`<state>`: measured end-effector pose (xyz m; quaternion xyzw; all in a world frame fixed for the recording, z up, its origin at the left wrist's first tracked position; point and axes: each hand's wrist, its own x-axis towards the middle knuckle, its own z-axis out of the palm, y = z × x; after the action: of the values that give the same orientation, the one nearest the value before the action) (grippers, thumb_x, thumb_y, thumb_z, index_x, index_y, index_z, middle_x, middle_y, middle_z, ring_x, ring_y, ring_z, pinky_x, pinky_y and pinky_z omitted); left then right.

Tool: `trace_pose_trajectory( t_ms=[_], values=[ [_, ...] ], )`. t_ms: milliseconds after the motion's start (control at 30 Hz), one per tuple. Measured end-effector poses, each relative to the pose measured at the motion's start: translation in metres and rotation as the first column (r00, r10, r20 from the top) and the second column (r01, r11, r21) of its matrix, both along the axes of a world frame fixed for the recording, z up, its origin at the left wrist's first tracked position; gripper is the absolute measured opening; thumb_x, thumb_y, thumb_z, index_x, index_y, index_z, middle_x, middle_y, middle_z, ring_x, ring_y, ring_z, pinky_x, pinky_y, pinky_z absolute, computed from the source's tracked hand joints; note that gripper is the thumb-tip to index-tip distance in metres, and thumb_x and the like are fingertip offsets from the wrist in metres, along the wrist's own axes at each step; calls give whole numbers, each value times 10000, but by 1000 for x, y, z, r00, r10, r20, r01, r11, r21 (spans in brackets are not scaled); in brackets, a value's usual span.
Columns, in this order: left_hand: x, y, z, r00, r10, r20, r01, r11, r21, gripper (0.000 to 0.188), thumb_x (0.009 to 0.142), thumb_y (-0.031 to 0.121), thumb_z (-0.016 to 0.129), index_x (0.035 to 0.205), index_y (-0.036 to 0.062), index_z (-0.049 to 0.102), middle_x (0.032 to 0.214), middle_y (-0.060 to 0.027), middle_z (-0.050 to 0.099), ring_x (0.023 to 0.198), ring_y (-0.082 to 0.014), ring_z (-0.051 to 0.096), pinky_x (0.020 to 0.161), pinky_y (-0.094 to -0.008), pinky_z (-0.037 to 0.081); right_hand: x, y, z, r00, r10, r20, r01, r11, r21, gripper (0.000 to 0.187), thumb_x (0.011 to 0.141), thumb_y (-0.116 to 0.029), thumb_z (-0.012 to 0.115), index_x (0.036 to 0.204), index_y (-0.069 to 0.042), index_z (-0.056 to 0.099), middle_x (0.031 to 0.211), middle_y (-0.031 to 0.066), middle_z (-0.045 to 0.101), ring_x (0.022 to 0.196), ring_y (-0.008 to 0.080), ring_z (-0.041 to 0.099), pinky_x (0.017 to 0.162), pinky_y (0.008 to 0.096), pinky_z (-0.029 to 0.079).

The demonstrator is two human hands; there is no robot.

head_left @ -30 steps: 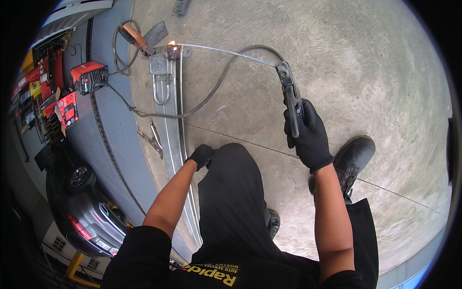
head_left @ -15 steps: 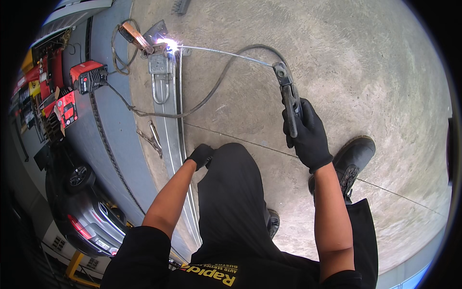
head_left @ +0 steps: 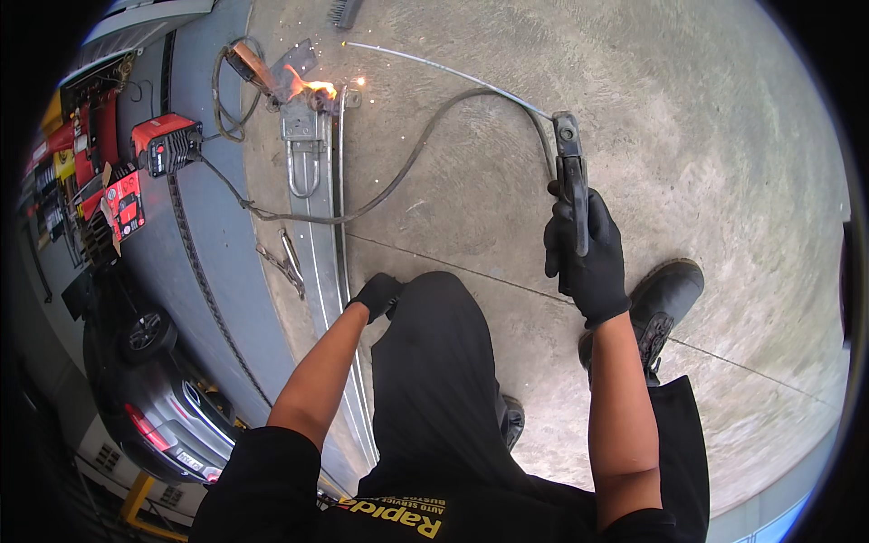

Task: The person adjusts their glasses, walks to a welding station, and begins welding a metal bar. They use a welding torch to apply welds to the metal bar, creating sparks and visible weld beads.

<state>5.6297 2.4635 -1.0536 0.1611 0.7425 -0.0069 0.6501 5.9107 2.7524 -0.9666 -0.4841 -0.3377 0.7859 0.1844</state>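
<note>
Wrapped in a black glove, my right hand (head_left: 593,262) grips a black welding electrode holder (head_left: 568,145). A thin welding rod (head_left: 444,69) extends from it toward the upper left, its tip in the air apart from the metal. Orange flame (head_left: 312,88) and sparks rise at the far end of a long metal rail (head_left: 328,262), beside a grey latch with a U-shaped bar (head_left: 303,176). A copper-coloured clamp (head_left: 247,65) sits just left of the flame. My gloved left hand (head_left: 377,294) rests between the rail and my knee, its fingers mostly hidden.
A cable (head_left: 407,167) loops over the floor and rail from a red welding machine (head_left: 169,145). Locking pliers (head_left: 290,262) lie left of the rail, a wire brush (head_left: 344,12) at the top. A dark car (head_left: 163,398) stands at the left.
My right hand has moved slightly right, drawing the rod's tip up and off the metal. The bright white arc has given way to orange flame and scattered sparks. My left hand stays put.
</note>
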Motion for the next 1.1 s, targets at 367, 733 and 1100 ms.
trace_pose_trajectory(
  t_ms=[367, 733, 1100],
  values=[
    [-5, -10, -8, 991, -134, 7, 131, 979, 157, 313, 887, 221, 687, 731, -49, 712, 631, -134, 669, 542, -227, 661, 522, -374, 503, 3, 2, -3, 1000, 12, 13, -12, 1000, -29, 312, 1016, -221, 569, 1270, -40, 559, 720, 17, 548, 496, 84, 488, 446, 235, 394],
    [-5, -13, -11, 999, 45, 24, -46, 998, 35, 310, 880, 234, 691, 744, -44, 715, 638, -127, 668, 518, -225, 636, 502, -365, 490, -5, -5, -3, 987, 137, 81, -138, 990, 12, 251, 1019, -224, 543, 1220, -77, 571, 735, 7, 545, 529, 70, 481, 475, 222, 400],
    [0, 3, 3, 986, 159, 55, -159, 987, -2, 340, 884, 271, 700, 730, -32, 712, 624, -116, 662, 518, -214, 636, 501, -347, 484, -8, -6, -5, 984, 146, 101, -148, 989, 13, 264, 1017, -225, 547, 1233, -73, 561, 749, -3, 532, 555, 66, 470, 485, 224, 405]
  ],
)
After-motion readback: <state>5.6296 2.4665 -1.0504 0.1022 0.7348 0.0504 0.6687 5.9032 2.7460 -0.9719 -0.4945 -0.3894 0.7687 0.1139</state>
